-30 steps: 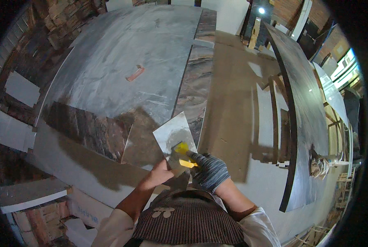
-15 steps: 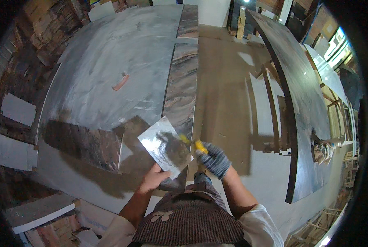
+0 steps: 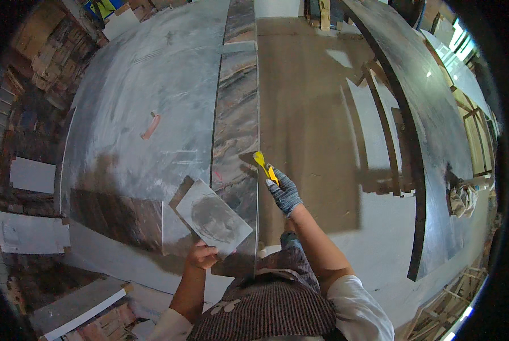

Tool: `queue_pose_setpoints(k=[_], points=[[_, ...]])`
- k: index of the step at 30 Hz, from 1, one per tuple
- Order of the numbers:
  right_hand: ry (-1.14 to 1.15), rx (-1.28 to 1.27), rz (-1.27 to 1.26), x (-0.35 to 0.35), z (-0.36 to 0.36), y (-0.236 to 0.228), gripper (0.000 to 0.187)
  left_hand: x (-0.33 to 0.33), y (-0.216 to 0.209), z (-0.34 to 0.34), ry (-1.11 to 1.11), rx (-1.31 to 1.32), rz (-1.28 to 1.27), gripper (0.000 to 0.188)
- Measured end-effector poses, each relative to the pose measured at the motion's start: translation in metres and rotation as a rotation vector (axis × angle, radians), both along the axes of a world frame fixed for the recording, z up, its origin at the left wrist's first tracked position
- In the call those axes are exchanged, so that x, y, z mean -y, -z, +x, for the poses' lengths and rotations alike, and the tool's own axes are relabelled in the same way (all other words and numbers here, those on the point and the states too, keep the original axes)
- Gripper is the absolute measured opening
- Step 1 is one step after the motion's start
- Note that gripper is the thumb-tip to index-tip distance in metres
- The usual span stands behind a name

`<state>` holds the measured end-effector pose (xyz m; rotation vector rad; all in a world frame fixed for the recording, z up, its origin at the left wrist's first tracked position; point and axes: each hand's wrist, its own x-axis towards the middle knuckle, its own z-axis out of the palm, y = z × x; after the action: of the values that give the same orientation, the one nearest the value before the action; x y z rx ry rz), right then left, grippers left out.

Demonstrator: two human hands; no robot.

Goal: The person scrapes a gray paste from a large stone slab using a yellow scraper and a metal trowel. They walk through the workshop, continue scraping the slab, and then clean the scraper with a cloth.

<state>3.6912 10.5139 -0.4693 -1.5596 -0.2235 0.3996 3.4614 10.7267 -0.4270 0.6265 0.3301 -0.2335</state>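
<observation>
My bare left hand (image 3: 202,256) grips the near corner of a flat rectangular board (image 3: 232,225), which has a dark grey paste smear in its middle. My right hand (image 3: 284,192), in a grey knitted glove, is closed round a yellow-handled putty knife (image 3: 259,159). The knife's dark blade points left over a long brown-and-grey marbled strip (image 3: 237,113); whether it touches the surface I cannot tell. The board is held over the strip's near end. Left of the strip spreads a large grey dusty slab (image 3: 135,74).
On the grey slab lies a small reddish piece (image 3: 151,126). To the right, a long dark-edged slab (image 3: 436,153) is raised above the floor (image 3: 305,113), with a crumpled cloth (image 3: 462,200) on it. A low ledge (image 3: 78,307) stands at the lower left.
My right hand has moved forward with the putty knife, away from the board and over the marbled strip. The board has shifted slightly left and down, and the whole view has shifted.
</observation>
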Motion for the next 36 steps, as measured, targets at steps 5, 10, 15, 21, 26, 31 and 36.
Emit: queue_pose_setpoints(k=[5, 10, 15, 21, 26, 31, 36], points=[[-0.021, 0.029, -0.003, -0.008, 0.009, -0.005, 0.043, 0.005, -0.007, 0.004, -0.073, -0.066, -0.133, 0.065], [-0.03, 0.0, -0.029, -0.001, -0.002, -0.003, 0.041, 0.006, -0.006, 0.001, -0.14, -0.117, -0.07, 0.062], [-0.104, 0.074, -0.186, 0.021, -0.029, -0.003, 0.043, 0.011, -0.012, 0.007, -0.145, -0.012, -0.046, 0.057], [-0.218, 0.158, -0.298, 0.049, -0.071, -0.01, 0.042, 0.005, 0.0, 0.003, -0.095, -0.075, -0.152, 0.055], [-0.245, 0.08, -0.232, 0.071, -0.118, -0.003, 0.048, 0.011, -0.001, 0.004, -0.198, -0.104, -0.301, 0.056], [0.074, -1.033, 0.241, 0.081, -0.139, 0.006, 0.045, 0.012, 0.006, -0.002, -0.134, -0.046, -0.035, 0.053], [-0.08, -0.153, 0.062, 0.079, -0.147, 0.012, 0.045, 0.019, -0.007, 0.006, -0.165, -0.047, -0.009, 0.052]])
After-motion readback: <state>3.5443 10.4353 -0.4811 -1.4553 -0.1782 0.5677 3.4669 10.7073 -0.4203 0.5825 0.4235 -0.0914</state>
